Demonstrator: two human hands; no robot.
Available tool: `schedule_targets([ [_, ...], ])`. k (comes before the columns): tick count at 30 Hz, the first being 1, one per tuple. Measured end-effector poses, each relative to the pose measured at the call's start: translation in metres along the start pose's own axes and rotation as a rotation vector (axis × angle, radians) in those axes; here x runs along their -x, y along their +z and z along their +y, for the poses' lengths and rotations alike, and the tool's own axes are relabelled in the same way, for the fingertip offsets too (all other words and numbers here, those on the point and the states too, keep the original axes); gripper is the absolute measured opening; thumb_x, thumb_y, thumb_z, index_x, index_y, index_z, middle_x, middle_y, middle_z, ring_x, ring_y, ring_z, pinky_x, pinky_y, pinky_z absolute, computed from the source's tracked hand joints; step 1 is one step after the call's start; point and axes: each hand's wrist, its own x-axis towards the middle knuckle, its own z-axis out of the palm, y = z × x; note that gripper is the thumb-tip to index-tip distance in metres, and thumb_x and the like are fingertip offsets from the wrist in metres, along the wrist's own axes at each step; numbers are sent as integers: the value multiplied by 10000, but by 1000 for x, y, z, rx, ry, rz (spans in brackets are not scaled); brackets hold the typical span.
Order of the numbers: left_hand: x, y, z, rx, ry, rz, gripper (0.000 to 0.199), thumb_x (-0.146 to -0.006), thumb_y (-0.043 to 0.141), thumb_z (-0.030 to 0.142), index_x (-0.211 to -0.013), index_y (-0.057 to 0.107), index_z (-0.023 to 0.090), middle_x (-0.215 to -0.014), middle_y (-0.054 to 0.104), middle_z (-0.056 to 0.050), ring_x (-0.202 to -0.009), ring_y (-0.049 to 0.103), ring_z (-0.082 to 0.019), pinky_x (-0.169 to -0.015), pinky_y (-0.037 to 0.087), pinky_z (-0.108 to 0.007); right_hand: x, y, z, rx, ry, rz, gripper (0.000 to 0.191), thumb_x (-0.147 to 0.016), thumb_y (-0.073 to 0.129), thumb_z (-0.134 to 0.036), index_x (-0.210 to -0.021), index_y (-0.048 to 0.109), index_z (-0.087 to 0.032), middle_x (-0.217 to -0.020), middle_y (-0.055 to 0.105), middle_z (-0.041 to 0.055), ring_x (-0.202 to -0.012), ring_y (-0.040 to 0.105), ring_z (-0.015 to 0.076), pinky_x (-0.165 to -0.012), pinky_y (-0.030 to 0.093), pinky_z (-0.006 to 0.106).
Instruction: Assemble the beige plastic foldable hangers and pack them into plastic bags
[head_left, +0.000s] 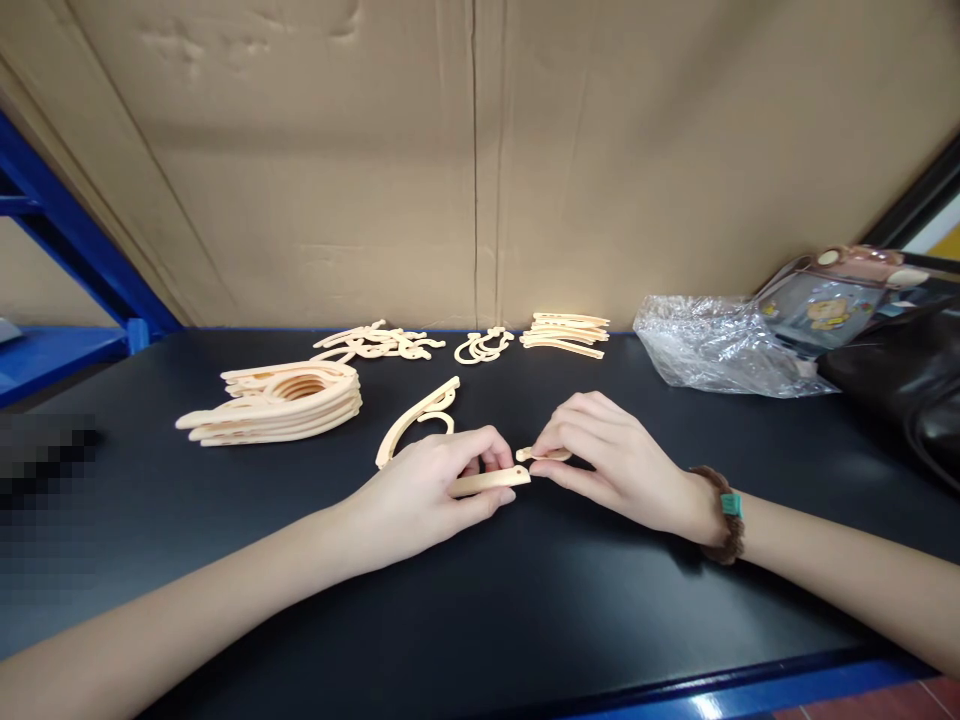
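Observation:
My left hand [431,475] is closed around a cream plastic hanger arm [495,481], whose end with a small hole points right. Facing it, my right hand [604,450] pinches a small cream plastic hanger piece [524,454]. Its knobbed end sticks out just above the tip of the arm, with a narrow gap visible between them; the fingers cover most of its shape. Behind my left hand lies a curved, partly joined hanger [401,428] on the black table [480,620].
Stacked hangers [281,412] stand at left. Along the cardboard wall [300,180] lie a loose heap of hanger parts [382,342], several hooks [484,346] and a pile of straight arms [566,332]. Clear plastic wrap [720,345] and a black bag [900,380] are at right.

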Motion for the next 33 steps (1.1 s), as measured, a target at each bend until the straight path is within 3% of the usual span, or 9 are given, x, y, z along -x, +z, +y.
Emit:
schedule_targets([
  [7, -3, 0, 2, 232, -24, 65, 133, -855, 600, 307, -917, 613, 191, -782, 625, 27, -702, 559, -116, -627, 423, -226, 0, 0, -1, -8, 20, 14, 74, -940, 526, -214, -924, 585, -173, -812, 634, 22, -795, 536, 158, -758, 393, 311],
  [12, -4, 0, 3, 374, -109, 96, 151, -824, 646, 303, -895, 626, 171, -671, 644, 25, -652, 606, -131, -627, 449, -238, 2, 1, 0, -61, 64, 58, 54, -910, 544, -163, -941, 585, -181, -829, 643, 16, -771, 553, 150, -748, 400, 312],
  [17, -4, -1, 5, 507, -120, 92, 141, -842, 631, 290, -881, 587, 162, -868, 695, -8, -609, 630, -103, -585, 456, -216, 3, 1, 0, -51, 106, 158, 42, -896, 590, -178, -930, 604, -197, -794, 651, -1, -776, 567, 149, -797, 403, 322],
  [22, -4, -1, 4, 500, -69, 78, 169, -859, 614, 320, -902, 563, 164, -892, 699, -20, -595, 630, -101, -576, 463, -211, 3, -1, 0, -77, 44, 86, 31, -894, 593, -175, -918, 610, -184, -811, 660, 5, -792, 566, 144, -827, 399, 327],
  [28, -1, 1, 1, 363, -32, 64, 370, -901, 550, 338, -1257, 501, 249, -905, 672, 11, -614, 609, -106, -638, 482, -241, 4, -2, 1, -141, 17, 36, 54, -889, 619, -229, -911, 636, -183, -812, 649, 12, -817, 557, 147, -831, 410, 333],
  [33, 1, 3, -2, 294, 4, 66, 316, -919, 526, 352, -1217, 557, 254, -947, 662, 13, -609, 575, -86, -642, 485, -216, 2, -4, 0, -261, 72, 27, 74, -873, 643, -206, -944, 662, -193, -824, 666, 3, -809, 571, 136, -813, 422, 312],
])
